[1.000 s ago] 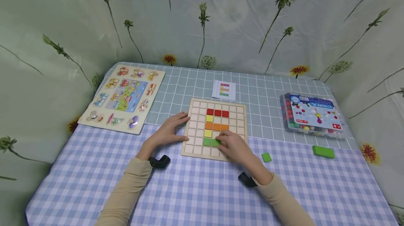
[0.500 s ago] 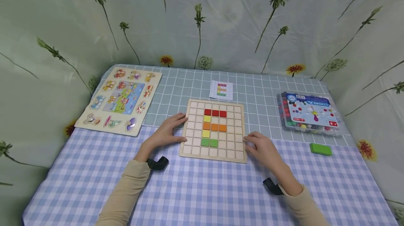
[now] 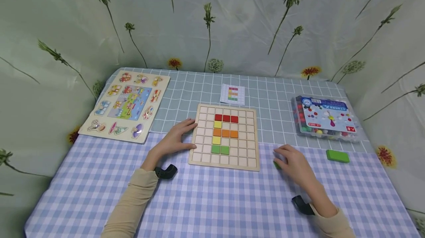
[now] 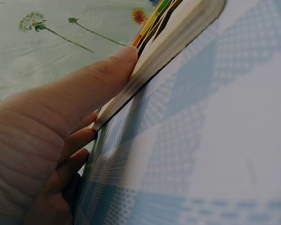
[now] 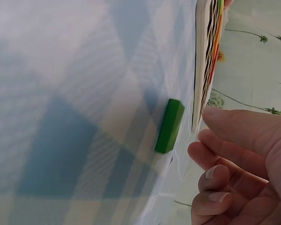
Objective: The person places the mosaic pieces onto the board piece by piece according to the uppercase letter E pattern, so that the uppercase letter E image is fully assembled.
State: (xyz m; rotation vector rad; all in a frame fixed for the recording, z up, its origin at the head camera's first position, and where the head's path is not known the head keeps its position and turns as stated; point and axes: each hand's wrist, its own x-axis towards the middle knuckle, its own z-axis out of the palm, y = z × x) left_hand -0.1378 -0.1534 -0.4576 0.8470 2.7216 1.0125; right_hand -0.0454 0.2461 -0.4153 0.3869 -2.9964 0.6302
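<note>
My left hand (image 3: 172, 139) rests against the left edge of a square wooden grid board (image 3: 202, 131), fingers and thumb stretched along the rim; the left wrist view shows the thumb (image 4: 100, 77) pressing that edge. On the board, flat tiles form an E-like figure: a red row (image 3: 226, 118), an orange row (image 3: 225, 134), yellow tiles (image 3: 216, 140) between, and two green tiles (image 3: 220, 149) at the bottom. Right of the board, my right hand (image 3: 295, 162) hovers by a loose green tile (image 5: 170, 126) on the cloth, fingers loosely bent and apart from it.
A pattern card (image 3: 232, 94) lies behind the board. To the left is a wooden picture puzzle (image 3: 131, 103). At the right sit a clear plastic box (image 3: 327, 118) of colored pieces and a green block (image 3: 337, 156). Checked cloth (image 3: 212, 201) covers the front.
My right hand has left the green tile in the board's bottom row and moved right, past the board's edge, to the loose green tile. The left hand stays at the board.
</note>
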